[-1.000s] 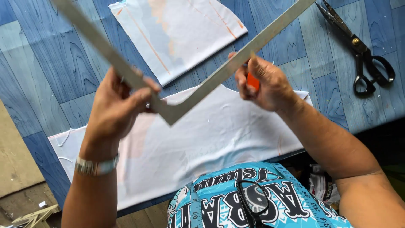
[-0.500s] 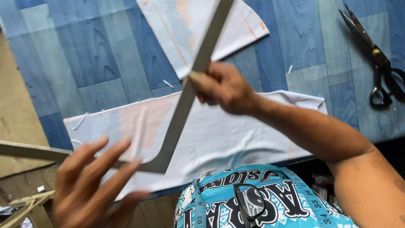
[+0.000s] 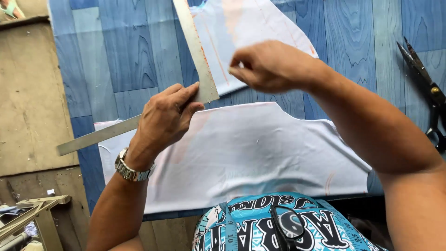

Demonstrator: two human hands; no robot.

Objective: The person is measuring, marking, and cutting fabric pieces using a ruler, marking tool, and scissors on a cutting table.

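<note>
Grey metal L-square [image 3: 197, 56], flat, corner under left hand [image 3: 165, 116].

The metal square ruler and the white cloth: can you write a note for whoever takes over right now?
Left hand: presses the metal L-square at its corner onto the blue table.
Right hand: raised above the cloth, fingers pinched; anything held is hidden.
Two white fabric pieces: near piece unmarked where visible, far piece carries orange lines.
Scissors lie at the right edge, untouched.
Left: marking the near piece, probably.
</note>
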